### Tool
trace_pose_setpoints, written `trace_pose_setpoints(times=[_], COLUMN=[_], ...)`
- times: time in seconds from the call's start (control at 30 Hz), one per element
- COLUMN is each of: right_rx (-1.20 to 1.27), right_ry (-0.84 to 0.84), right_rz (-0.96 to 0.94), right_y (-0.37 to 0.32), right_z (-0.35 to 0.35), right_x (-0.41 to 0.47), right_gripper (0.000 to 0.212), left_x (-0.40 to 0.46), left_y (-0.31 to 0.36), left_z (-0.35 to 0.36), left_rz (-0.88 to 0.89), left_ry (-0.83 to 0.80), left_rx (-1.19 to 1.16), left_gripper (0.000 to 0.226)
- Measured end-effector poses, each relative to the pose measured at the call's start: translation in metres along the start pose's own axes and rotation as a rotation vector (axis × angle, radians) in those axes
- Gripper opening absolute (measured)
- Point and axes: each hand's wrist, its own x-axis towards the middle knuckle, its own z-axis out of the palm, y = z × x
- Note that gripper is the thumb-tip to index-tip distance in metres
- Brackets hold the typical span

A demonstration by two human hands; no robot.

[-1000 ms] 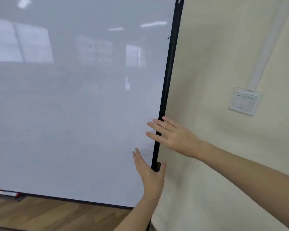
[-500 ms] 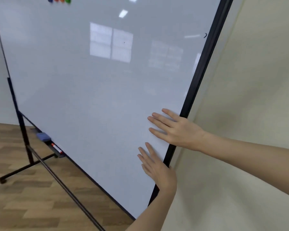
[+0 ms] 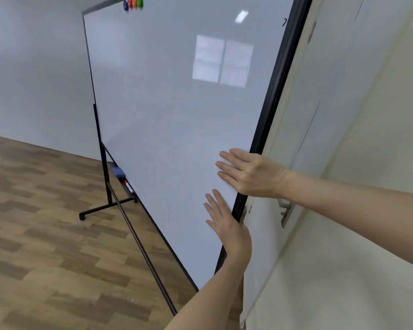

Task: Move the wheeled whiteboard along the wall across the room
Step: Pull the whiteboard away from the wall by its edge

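Note:
The wheeled whiteboard [image 3: 177,103] stands at an angle to the cream wall [image 3: 372,234], its black right frame edge [image 3: 279,91] closest to me. My right hand [image 3: 250,173] lies flat across that edge, fingers spread on the white face. Just below it my left hand [image 3: 229,229] presses flat on the face, thumb against the frame. The far black leg ends in a caster [image 3: 82,216] on the wood floor. A low crossbar [image 3: 141,248] runs under the board.
A blue eraser [image 3: 117,172] and a red marker [image 3: 128,186] rest on the board's tray. Coloured magnets [image 3: 132,3] sit at its top. A metal handle [image 3: 285,210] sticks out of the wall panel behind the frame. Wood floor [image 3: 34,234] stretches left to a white wall.
The board's far end has swung out into view and my view has turned left along it. Both hands stay flat at the right edge, now more on the face.

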Motion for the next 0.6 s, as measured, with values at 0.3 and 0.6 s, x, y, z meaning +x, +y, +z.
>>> trace_pose_setpoints(times=[0.3,0.6], right_rx=[0.02,0.027], right_ry=[0.016,0.066], right_rz=[-0.03,-0.027], right_y=[0.016,0.039], right_z=[0.053,0.136], right_x=[0.002,0.026], right_gripper=[0.038,0.032], left_x=[0.048,0.131], left_y=[-0.006,-0.015], left_z=[0.033,0.059], left_rz=[0.015,0.006], left_ry=[0.053,0.043], left_rx=[0.017,0.03], left_gripper=[0.113,0.115])
